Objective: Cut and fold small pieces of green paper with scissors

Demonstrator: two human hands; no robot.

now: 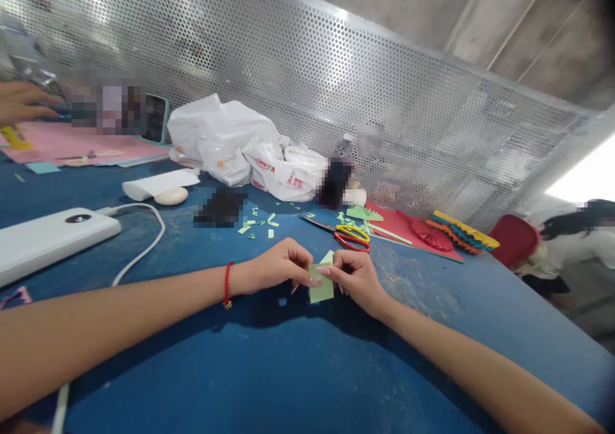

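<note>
Between my two hands is a small piece of light green paper (323, 291), which looks folded, held just above the blue table. My left hand (277, 266), with a red cord bracelet on its wrist, pinches the paper's left edge. From the other side my right hand (358, 279) grips it, thumb on the front face. Fingers behind the paper are partly hidden. Just beyond the hands lie scissors (353, 237) with red and yellow handles, blades pointing left. Several green paper scraps (271, 233) are scattered near them.
White plastic bags (225, 139) stand against the perforated metal screen (269, 43). A white power bank (57, 239) with a cable lies left. Red paper (391, 223) and folded colored strips (461, 232) lie right. Another person's hand (24, 104) is over pink paper (52, 141) at far left.
</note>
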